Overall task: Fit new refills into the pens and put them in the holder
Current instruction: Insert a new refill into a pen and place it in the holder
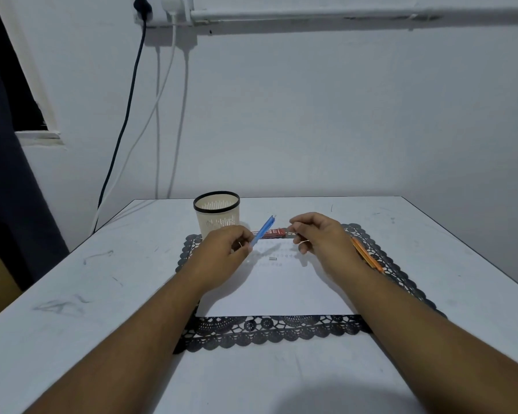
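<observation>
**Holding a light pen barrel over the mat**

Gripping the blue pen, your left hand has its fingers curled round the lower end, the barrel slanting up and away toward the holder. Your right hand pinches something thin near its fingertips, likely a refill, though it is too fine to make out for sure.

Judge the pen as light, stiff plastic, smooth enough to twist in a loose grip; hold it low on the barrel, near the opening. A refill would be thin and bendable, so pinch it close to the entering end.

A red pack lies behind the hands, orange pens sit under your right wrist, and a small part rests on the mat. That lace-edged mat lies on a scuffed white counter against a pale wall with hanging cables.
</observation>
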Action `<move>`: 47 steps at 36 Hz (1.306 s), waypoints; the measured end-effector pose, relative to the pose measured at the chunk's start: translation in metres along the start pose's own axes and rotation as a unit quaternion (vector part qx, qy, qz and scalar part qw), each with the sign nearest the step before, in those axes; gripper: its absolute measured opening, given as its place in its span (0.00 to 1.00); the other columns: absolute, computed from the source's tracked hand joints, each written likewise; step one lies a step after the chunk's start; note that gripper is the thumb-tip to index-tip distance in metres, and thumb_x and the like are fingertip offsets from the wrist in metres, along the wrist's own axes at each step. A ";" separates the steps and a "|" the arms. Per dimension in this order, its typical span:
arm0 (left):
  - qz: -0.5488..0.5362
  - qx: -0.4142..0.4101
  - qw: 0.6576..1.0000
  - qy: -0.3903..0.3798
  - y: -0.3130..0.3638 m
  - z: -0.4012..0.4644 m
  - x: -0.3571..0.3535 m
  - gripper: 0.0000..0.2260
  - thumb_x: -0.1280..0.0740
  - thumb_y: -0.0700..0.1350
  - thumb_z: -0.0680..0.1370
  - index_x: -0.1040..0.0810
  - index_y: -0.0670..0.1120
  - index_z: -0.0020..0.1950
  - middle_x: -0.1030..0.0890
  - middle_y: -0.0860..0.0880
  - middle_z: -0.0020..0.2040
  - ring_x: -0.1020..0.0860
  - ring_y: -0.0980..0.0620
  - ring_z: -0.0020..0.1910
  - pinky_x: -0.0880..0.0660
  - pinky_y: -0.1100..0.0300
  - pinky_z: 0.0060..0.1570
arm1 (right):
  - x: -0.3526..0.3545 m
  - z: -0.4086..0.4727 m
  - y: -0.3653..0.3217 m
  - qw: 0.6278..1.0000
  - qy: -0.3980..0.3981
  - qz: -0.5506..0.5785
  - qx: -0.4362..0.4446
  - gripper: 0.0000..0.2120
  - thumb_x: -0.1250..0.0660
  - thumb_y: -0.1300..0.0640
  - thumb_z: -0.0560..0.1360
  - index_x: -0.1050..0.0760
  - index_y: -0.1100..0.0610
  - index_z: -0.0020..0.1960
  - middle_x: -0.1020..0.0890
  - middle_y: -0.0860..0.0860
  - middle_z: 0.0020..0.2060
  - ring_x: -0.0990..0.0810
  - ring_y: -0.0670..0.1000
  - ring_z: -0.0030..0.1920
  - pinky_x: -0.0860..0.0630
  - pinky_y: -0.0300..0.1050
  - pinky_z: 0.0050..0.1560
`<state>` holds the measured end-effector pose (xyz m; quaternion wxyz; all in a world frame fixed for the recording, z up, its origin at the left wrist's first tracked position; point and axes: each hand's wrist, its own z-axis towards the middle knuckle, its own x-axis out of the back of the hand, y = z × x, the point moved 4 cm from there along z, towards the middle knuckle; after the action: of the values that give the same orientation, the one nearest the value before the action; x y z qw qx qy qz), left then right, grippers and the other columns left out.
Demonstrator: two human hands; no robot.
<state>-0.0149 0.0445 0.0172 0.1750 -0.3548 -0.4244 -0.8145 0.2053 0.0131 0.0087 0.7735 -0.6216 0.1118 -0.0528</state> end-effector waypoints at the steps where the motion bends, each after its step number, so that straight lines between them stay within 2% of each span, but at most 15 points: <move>1: 0.001 -0.002 1.000 -0.002 -0.001 0.001 -0.001 0.04 0.32 0.45 0.82 0.19 0.54 0.52 0.19 0.56 0.44 0.24 0.60 0.44 0.30 0.71 0.38 | -0.001 0.000 0.000 1.000 -0.004 0.023 -0.004 0.06 0.33 0.69 0.80 0.17 0.62 0.52 0.14 0.57 0.42 0.21 0.50 0.37 0.25 0.40 0.33; 4: 0.004 -0.010 1.000 -0.009 -0.006 0.004 -0.005 0.05 0.32 0.45 0.82 0.19 0.55 0.53 0.20 0.58 0.44 0.24 0.60 0.44 0.28 0.65 0.40 | -0.001 0.001 0.000 0.998 0.003 0.062 -0.009 0.05 0.30 0.68 0.79 0.18 0.63 0.53 0.13 0.60 0.46 0.18 0.52 0.39 0.25 0.41 0.32; 8: 0.016 -0.034 0.999 -0.010 -0.006 0.005 -0.007 0.05 0.32 0.45 0.82 0.20 0.56 0.53 0.21 0.59 0.45 0.24 0.60 0.45 0.26 0.59 0.43 | -0.004 -0.001 -0.002 0.997 0.014 0.073 -0.010 0.04 0.29 0.64 0.79 0.17 0.61 0.53 0.12 0.56 0.48 0.18 0.50 0.39 0.26 0.40 0.31; 14: 0.021 -0.065 0.998 -0.016 0.001 0.004 -0.010 0.05 0.32 0.43 0.82 0.19 0.51 0.55 0.21 0.59 0.46 0.25 0.60 0.45 0.31 0.69 0.41 | -0.007 -0.005 0.000 0.998 0.008 0.058 -0.015 0.05 0.27 0.60 0.79 0.16 0.59 0.53 0.12 0.55 0.48 0.17 0.49 0.41 0.25 0.40 0.31; 26: 0.003 -0.055 0.998 -0.012 0.002 0.004 -0.009 0.05 0.32 0.43 0.82 0.18 0.51 0.55 0.20 0.58 0.46 0.25 0.60 0.44 0.30 0.69 0.40 | -0.007 -0.005 -0.004 0.999 0.006 0.048 0.003 0.05 0.29 0.62 0.79 0.18 0.64 0.53 0.13 0.58 0.48 0.15 0.50 0.42 0.20 0.43 0.35; 36: 0.005 -0.060 0.998 -0.011 0.002 0.002 -0.009 0.05 0.33 0.43 0.82 0.18 0.51 0.55 0.20 0.58 0.46 0.25 0.58 0.44 0.30 0.67 0.41 | -0.007 -0.004 -0.002 1.000 0.015 0.005 0.003 0.07 0.30 0.62 0.80 0.19 0.67 0.51 0.14 0.57 0.40 0.15 0.51 0.40 0.19 0.44 0.35; 43: 0.048 -0.076 0.996 -0.014 0.002 0.003 -0.008 0.05 0.33 0.43 0.83 0.19 0.51 0.55 0.22 0.57 0.47 0.25 0.56 0.45 0.29 0.63 0.42 | -0.001 -0.004 -0.004 0.994 0.027 -0.100 0.035 0.05 0.28 0.60 0.79 0.16 0.61 0.48 0.12 0.53 0.41 0.15 0.50 0.42 0.26 0.41 0.30; 47: 0.055 -0.076 0.996 -0.008 0.004 0.003 -0.006 0.05 0.33 0.43 0.83 0.19 0.51 0.56 0.22 0.58 0.47 0.26 0.57 0.45 0.31 0.67 0.41 | -0.003 -0.006 -0.007 0.990 0.032 -0.120 0.070 0.04 0.28 0.62 0.79 0.15 0.60 0.47 0.13 0.53 0.39 0.17 0.46 0.37 0.29 0.31 0.29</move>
<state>-0.0072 0.0442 0.0160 0.1883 -0.3963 -0.3426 -0.8307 0.2010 0.0071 0.0147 0.7990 -0.5731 0.0568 -0.1727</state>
